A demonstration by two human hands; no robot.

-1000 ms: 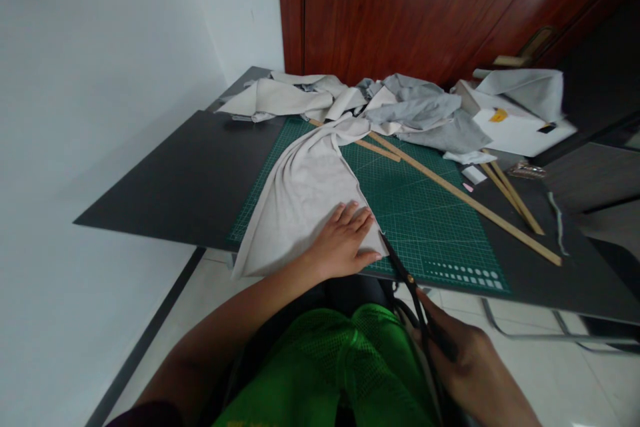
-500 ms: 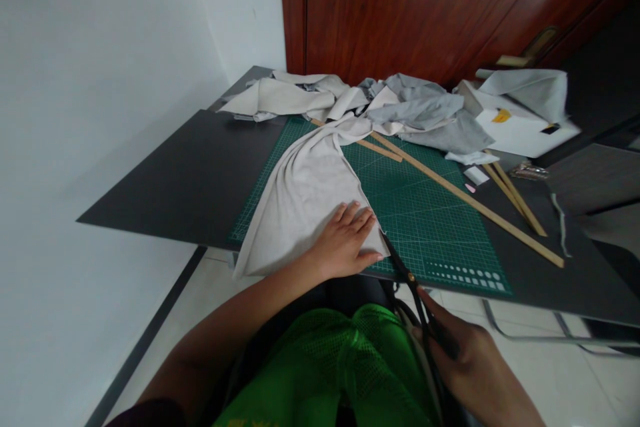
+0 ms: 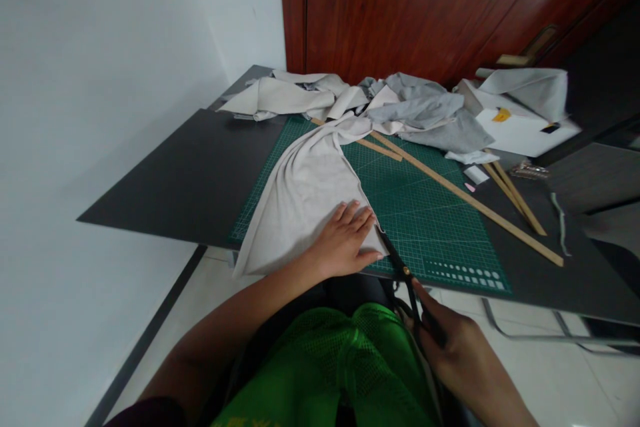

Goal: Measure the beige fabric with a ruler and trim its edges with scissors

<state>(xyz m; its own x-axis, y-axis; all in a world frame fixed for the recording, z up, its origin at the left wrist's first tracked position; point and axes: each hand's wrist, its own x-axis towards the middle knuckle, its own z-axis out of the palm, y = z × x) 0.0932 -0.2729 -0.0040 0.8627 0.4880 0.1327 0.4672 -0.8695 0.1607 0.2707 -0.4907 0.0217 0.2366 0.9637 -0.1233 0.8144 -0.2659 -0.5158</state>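
Under left hand (image 3: 344,241), pale cloth (image 3: 305,203)

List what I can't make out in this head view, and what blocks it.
In the head view:
- Pale cloth: the patch beneath the left hand, which covers it.
- Scissors: part of the handles, hidden by the right hand.
- Cutting mat: the area under the pale cloth.
- Long wooden strip: any markings, too small to read.
- Right forearm: cut off by the bottom edge.

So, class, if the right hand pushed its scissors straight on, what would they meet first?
Probably the edge of the pale cloth, then the left hand just beyond; whether the scissors would pass over or under the cloth is unclear.
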